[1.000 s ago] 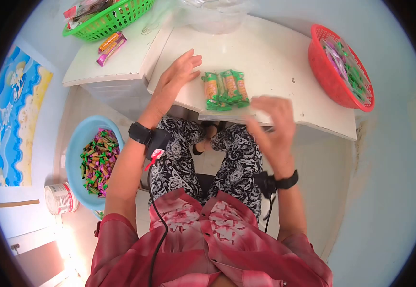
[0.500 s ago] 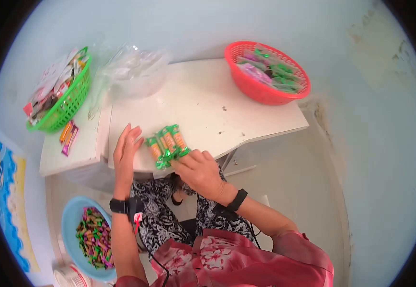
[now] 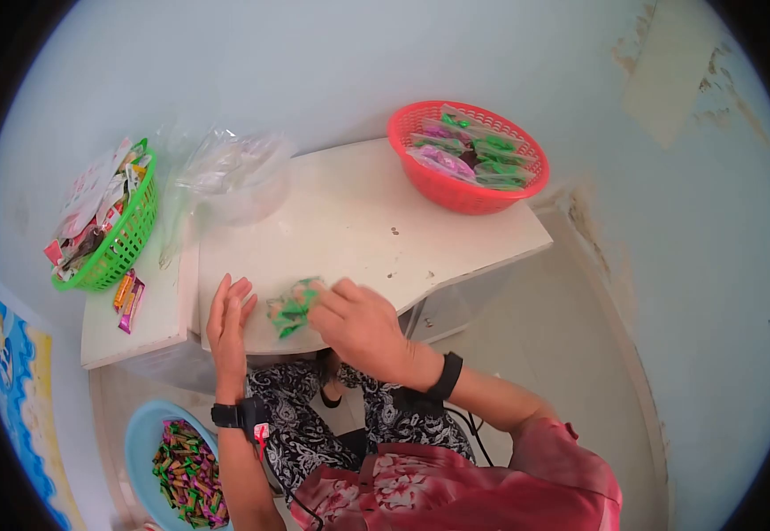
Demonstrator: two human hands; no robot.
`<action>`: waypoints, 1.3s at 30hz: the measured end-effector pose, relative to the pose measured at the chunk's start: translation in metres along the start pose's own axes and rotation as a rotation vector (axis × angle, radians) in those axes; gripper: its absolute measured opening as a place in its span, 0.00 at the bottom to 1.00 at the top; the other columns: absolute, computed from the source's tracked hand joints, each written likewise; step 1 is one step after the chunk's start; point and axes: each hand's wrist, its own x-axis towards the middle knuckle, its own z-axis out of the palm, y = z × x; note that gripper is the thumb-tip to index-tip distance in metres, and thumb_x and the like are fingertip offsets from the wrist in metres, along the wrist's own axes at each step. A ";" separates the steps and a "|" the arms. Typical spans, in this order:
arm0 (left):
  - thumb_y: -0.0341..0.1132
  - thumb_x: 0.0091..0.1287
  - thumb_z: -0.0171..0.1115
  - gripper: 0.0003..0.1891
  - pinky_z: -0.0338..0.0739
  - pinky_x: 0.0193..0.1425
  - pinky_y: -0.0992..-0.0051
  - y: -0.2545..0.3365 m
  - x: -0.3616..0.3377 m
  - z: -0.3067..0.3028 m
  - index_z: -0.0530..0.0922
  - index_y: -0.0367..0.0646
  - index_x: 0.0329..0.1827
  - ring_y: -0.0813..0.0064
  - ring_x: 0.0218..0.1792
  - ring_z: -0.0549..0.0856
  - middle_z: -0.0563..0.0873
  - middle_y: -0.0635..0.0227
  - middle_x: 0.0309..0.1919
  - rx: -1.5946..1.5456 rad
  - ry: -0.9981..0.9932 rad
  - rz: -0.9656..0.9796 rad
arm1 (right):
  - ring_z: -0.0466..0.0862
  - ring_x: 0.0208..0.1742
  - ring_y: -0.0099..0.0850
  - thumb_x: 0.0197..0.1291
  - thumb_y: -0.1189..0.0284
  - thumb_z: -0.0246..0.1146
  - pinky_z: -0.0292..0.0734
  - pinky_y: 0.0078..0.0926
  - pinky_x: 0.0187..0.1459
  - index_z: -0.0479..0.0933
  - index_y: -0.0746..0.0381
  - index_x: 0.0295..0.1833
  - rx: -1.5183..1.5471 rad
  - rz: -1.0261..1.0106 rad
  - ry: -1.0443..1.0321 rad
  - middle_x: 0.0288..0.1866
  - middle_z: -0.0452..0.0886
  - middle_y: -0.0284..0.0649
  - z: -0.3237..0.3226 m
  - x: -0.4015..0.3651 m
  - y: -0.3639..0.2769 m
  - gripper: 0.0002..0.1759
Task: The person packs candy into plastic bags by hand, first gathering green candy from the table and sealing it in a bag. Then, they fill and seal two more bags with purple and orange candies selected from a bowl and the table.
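Several green-wrapped candies (image 3: 289,310) form a small cluster near the front edge of the white table, slightly blurred. My right hand (image 3: 356,326) is closed over the right side of this cluster, fingers curled at its edge and partly covering it. To the left, my left hand (image 3: 230,320) stands open at the table edge, fingers stretched up, palm toward the candies and apart from them.
A red basket (image 3: 469,205) of bagged candies stands at the table's back right. Clear plastic bags (image 3: 239,159) lie over a translucent tub at the back. A green basket (image 3: 124,248) of packets and two loose candies (image 3: 128,301) are left. A blue basin (image 3: 141,451) of candies sits below.
My right hand has shifted up over the candies, hiding more of them, and the cluster looks tilted and bunched. My left hand stays open beside it. The camera view has tipped slightly upward.
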 end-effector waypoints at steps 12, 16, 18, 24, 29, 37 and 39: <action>0.33 0.87 0.52 0.25 0.77 0.79 0.60 0.001 -0.002 0.005 0.67 0.33 0.83 0.60 0.72 0.80 0.80 0.51 0.71 -0.001 0.055 -0.015 | 0.86 0.41 0.50 0.70 0.68 0.66 0.79 0.49 0.42 0.82 0.59 0.43 0.094 0.227 0.052 0.33 0.84 0.45 -0.095 0.077 0.075 0.05; 0.35 0.87 0.52 0.26 0.77 0.79 0.60 -0.005 -0.001 0.004 0.67 0.33 0.83 0.60 0.71 0.81 0.80 0.48 0.70 0.047 0.051 0.016 | 0.86 0.37 0.45 0.71 0.71 0.64 0.80 0.40 0.41 0.82 0.63 0.45 0.182 0.283 0.027 0.33 0.86 0.46 -0.152 0.113 0.122 0.07; 0.34 0.87 0.52 0.25 0.77 0.79 0.60 -0.004 -0.001 0.004 0.67 0.32 0.83 0.60 0.71 0.81 0.81 0.48 0.70 0.068 0.051 0.022 | 0.85 0.35 0.42 0.71 0.72 0.64 0.79 0.36 0.40 0.81 0.63 0.45 0.104 0.226 0.086 0.33 0.86 0.44 -0.170 0.134 0.161 0.06; 0.35 0.87 0.53 0.25 0.77 0.79 0.60 0.002 -0.003 0.008 0.68 0.32 0.82 0.60 0.70 0.82 0.82 0.49 0.69 0.052 0.074 0.005 | 0.87 0.34 0.42 0.71 0.70 0.65 0.80 0.42 0.37 0.80 0.62 0.43 -0.206 0.259 0.149 0.33 0.87 0.44 -0.187 0.158 0.258 0.06; 0.34 0.87 0.53 0.25 0.77 0.78 0.60 0.000 -0.003 0.008 0.68 0.32 0.82 0.61 0.70 0.82 0.82 0.50 0.68 0.049 0.073 0.002 | 0.89 0.38 0.46 0.70 0.70 0.66 0.80 0.49 0.38 0.79 0.60 0.43 -0.404 0.275 0.131 0.34 0.87 0.46 -0.139 0.108 0.288 0.05; 0.33 0.86 0.54 0.24 0.78 0.77 0.61 0.003 -0.004 0.012 0.70 0.32 0.81 0.62 0.68 0.83 0.83 0.51 0.66 0.084 0.060 0.016 | 0.88 0.39 0.47 0.67 0.70 0.68 0.80 0.48 0.39 0.81 0.57 0.42 -0.218 0.331 0.128 0.38 0.88 0.43 -0.100 0.056 0.284 0.04; 0.33 0.86 0.54 0.24 0.79 0.77 0.62 0.001 -0.004 0.009 0.70 0.31 0.80 0.63 0.68 0.83 0.83 0.51 0.66 0.082 0.063 0.030 | 0.88 0.40 0.47 0.66 0.70 0.69 0.81 0.46 0.40 0.82 0.57 0.42 -0.239 0.301 0.157 0.39 0.89 0.42 -0.103 0.062 0.281 0.04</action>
